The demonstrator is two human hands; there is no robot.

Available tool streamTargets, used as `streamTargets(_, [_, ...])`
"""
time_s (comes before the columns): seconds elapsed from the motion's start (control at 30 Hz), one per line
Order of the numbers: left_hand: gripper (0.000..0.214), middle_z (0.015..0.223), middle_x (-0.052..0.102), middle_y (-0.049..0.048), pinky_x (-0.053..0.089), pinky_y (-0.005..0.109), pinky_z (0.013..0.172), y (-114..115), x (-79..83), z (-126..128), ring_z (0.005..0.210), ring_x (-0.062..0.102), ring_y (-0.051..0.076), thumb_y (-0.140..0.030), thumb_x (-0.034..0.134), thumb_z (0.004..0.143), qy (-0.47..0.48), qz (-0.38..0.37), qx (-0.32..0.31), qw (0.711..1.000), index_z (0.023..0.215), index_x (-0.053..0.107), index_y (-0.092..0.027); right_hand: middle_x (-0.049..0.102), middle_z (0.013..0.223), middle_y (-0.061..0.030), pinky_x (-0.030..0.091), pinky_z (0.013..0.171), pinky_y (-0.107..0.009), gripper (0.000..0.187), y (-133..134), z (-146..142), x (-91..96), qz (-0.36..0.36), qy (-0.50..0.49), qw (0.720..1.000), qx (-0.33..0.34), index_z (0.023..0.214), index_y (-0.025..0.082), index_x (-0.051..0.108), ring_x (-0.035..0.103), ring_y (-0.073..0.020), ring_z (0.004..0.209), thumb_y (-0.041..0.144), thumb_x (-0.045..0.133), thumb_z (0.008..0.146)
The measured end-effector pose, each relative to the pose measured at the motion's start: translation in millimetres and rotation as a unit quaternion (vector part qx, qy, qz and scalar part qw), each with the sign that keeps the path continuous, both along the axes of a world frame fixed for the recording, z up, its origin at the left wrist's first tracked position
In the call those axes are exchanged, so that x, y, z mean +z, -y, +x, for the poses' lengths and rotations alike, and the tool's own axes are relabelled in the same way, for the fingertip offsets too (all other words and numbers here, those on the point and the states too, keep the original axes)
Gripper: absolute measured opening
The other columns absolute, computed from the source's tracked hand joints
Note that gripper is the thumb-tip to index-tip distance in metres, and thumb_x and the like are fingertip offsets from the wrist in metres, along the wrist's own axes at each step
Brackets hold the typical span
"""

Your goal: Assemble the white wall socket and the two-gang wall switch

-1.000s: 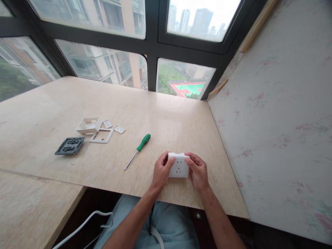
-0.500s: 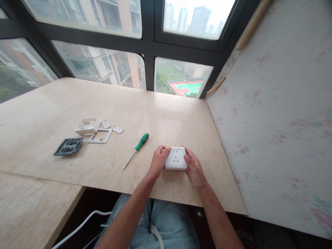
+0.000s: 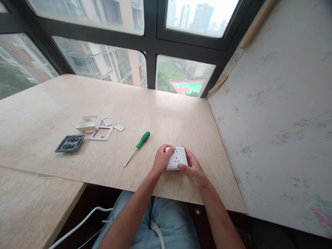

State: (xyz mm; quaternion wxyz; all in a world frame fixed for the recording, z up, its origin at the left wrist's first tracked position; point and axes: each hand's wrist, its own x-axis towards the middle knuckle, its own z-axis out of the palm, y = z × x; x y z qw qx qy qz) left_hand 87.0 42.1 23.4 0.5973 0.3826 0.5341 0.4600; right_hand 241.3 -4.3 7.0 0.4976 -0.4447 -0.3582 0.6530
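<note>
A white wall socket with several slots faces up between my two hands, near the front edge of the stone sill. My left hand grips its left side, the thumb lying over the upper left of the face. On the opposite side, my right hand is closed round the edge, its thumb on the lower right corner of the face. The fingers beneath and behind the socket are partly hidden. A screwdriver with a green handle lies to the left of my left hand.
Further left lie a white open box, a white frame, two small white cover plates and a dark grey socket back. A papered wall bounds the right side; windows stand behind. A white cable hangs below the sill.
Both thumbs have moved further onto the socket's face, the left along its top and the right down to its lower corner. The view has shifted slightly.
</note>
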Motion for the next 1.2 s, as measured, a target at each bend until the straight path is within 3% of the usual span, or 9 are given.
streamTargets(0.4, [0.03, 0.072, 0.067, 0.0014, 0.045, 0.024, 0.056, 7, 9.6, -1, 0.063, 0.06, 0.015, -0.043, 0.077, 0.065, 0.068, -0.003, 0.012, 0.998, 0.077, 0.069, -0.017, 0.058, 0.144, -0.0067, 0.052, 0.1, -0.047, 0.086, 2, 0, 5.9, 0.035, 0.039, 0.999, -0.001, 0.139, 0.034, 0.053, 0.057, -0.0313, 0.126, 0.029, 0.09, 0.062])
streamTargets(0.53, [0.034, 0.074, 0.069, 0.0018, 0.047, 0.024, 0.057, 17, 9.3, -3, 0.064, 0.062, 0.015, -0.044, 0.081, 0.066, 0.09, 0.026, 0.023, 0.995, 0.085, 0.071, -0.017, 0.062, 0.139, -0.0051, 0.055, 0.09, -0.039, 0.065, 3, -4, 11.4, 0.04, 0.012, 0.999, -0.023, 0.13, 0.034, 0.06, 0.062, -0.0269, 0.116, 0.036, 0.085, 0.07])
streamTargets(0.7, [0.04, 0.075, 0.069, 0.0014, 0.05, 0.025, 0.059, 29, 3.9, -3, 0.065, 0.063, 0.016, -0.045, 0.083, 0.066, 0.118, 0.041, 0.012, 0.992, 0.093, 0.071, -0.018, 0.071, 0.107, -0.0045, 0.053, 0.069, -0.031, 0.056, 3, -14, 10.5, 0.016, 0.052, 0.994, -0.093, 0.124, 0.029, 0.063, 0.065, -0.0213, 0.086, 0.052, 0.079, 0.076])
streamTargets(0.83, [0.032, 0.083, 0.069, 0.0026, 0.05, 0.024, 0.064, 36, -3.1, 3, 0.072, 0.062, 0.015, -0.042, 0.082, 0.071, 0.103, 0.079, 0.016, 0.991, 0.089, 0.072, -0.019, 0.065, 0.083, -0.0004, 0.047, 0.057, -0.027, 0.041, 3, -21, 6.8, 0.037, 0.126, 0.981, -0.145, 0.098, 0.025, 0.066, 0.057, -0.0168, 0.069, 0.056, 0.079, 0.074])
streamTargets(1.07, [0.031, 0.081, 0.067, 0.0007, 0.049, 0.024, 0.062, 42, -7.4, 17, 0.069, 0.059, 0.014, -0.04, 0.08, 0.073, 0.12, 0.07, 0.055, 0.989, 0.094, 0.071, -0.02, 0.064, 0.082, 0.0008, 0.047, 0.058, -0.027, 0.038, 5, -24, 8.6, 0.037, 0.097, 0.98, -0.172, 0.094, 0.025, 0.065, 0.056, -0.0155, 0.068, 0.054, 0.08, 0.074])
streamTargets(1.2, [0.041, 0.094, 0.072, 0.0045, 0.052, 0.026, 0.072, 40, -5.4, 17, 0.081, 0.065, 0.017, -0.041, 0.082, 0.072, 0.132, 0.07, 0.047, 0.988, 0.104, 0.069, -0.02, 0.07, 0.091, -0.0008, 0.051, 0.061, -0.03, 0.041, 5, -24, 9.8, 0.027, 0.069, 0.983, -0.171, 0.096, 0.026, 0.063, 0.061, -0.018, 0.072, 0.055, 0.081, 0.072])
